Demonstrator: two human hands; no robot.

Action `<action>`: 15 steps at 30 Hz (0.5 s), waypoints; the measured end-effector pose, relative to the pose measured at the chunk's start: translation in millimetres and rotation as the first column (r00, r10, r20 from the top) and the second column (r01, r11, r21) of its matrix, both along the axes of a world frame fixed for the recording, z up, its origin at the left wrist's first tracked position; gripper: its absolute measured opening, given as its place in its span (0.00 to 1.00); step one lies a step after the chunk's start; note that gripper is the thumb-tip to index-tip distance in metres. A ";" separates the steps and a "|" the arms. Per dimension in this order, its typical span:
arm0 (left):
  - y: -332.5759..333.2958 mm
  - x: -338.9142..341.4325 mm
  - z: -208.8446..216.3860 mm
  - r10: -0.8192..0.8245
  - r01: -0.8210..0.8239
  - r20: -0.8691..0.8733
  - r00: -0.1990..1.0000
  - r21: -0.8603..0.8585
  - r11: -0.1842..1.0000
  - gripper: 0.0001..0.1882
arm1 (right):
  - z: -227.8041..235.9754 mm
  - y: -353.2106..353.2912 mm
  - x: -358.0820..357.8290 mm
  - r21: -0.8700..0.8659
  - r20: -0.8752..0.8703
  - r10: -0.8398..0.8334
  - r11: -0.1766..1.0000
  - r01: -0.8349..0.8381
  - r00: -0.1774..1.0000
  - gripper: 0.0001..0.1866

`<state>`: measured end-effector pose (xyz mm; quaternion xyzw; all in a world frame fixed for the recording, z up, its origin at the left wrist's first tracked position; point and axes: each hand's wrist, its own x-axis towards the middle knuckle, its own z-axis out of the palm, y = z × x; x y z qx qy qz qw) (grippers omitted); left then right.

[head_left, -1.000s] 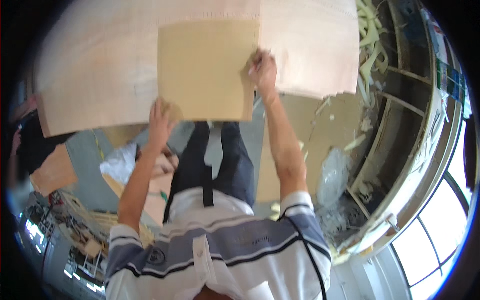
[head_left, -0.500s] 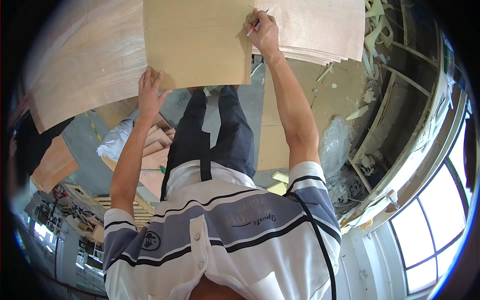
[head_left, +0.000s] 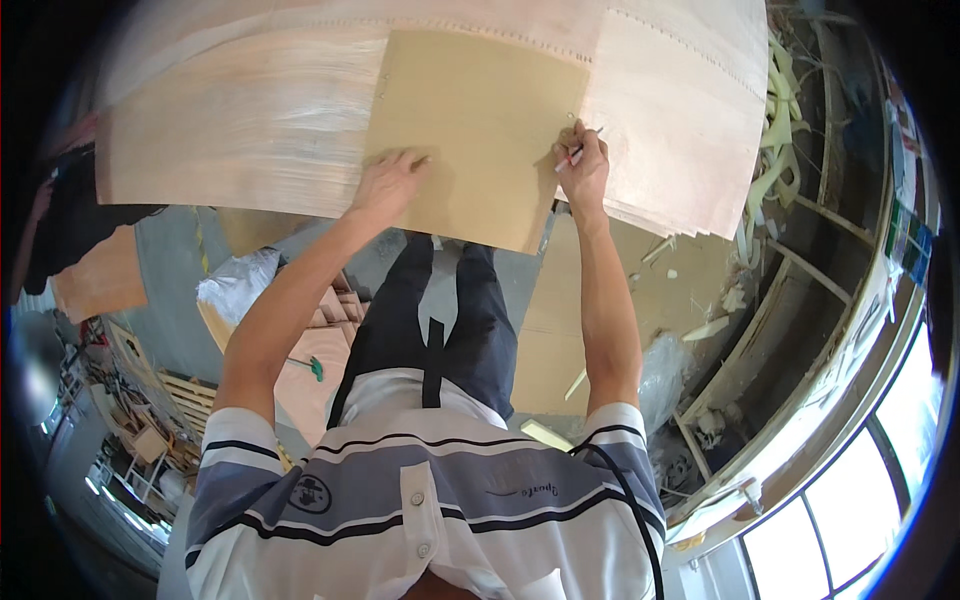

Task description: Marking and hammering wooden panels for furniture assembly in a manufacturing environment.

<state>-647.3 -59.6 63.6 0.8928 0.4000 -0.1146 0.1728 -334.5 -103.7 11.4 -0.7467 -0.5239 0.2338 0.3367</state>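
Note:
A tan rectangular board lies over large pale plywood sheets, its near end jutting past their front edge above my legs. My left hand rests across the board's left edge, fingers stretched toward its middle and holding nothing. At the right edge of the board, my right hand pinches a slim pen with a whitish, partly red barrel. The pen lies slanted in the fingers, and I cannot tell whether its point touches the sheet.
Curved pale yellow offcuts hang beyond the sheets' right end, beside a wooden frame rack. Below are stacked wood pieces, a clear plastic bag and tan sheets on the floor. Another person's dark sleeve shows at far left.
The view has shifted, showing more of the far plywood. My left hand has moved from the board's near left corner farther up its left edge. My right hand still holds the pen at the right edge.

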 end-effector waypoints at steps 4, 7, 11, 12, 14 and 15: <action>20.5 13.8 -31.1 -0.250 0.257 -0.060 0.966 0.223 0.940 0.31 | 0.5 6.8 -7.6 0.039 -0.053 -0.007 0.999 0.009 0.999 0.18; 26.9 39.8 -7.1 -0.207 0.203 -0.097 0.974 -0.049 0.978 0.30 | -4.6 0.5 1.0 0.042 0.021 0.002 0.999 -0.003 1.000 0.22; 34.2 52.9 -6.0 -0.145 0.129 -0.073 0.987 -0.186 0.974 0.32 | -4.1 3.4 -1.0 0.052 0.007 -0.002 0.999 0.002 1.000 0.23; 35.6 46.8 -22.0 -0.175 0.174 -0.042 0.984 -0.029 0.984 0.35 | -1.5 7.2 -6.6 0.051 -0.014 0.007 0.999 -0.006 1.000 0.23; 37.0 62.9 -19.7 -0.226 0.223 0.008 0.974 0.120 0.967 0.38 | -4.9 1.2 0.5 0.010 0.017 -0.006 1.000 0.006 1.000 0.22; 40.9 67.4 -18.4 -0.266 0.272 -0.088 0.960 0.074 0.959 0.41 | -6.7 -0.2 5.6 0.052 -0.050 -0.016 0.998 0.019 0.999 0.20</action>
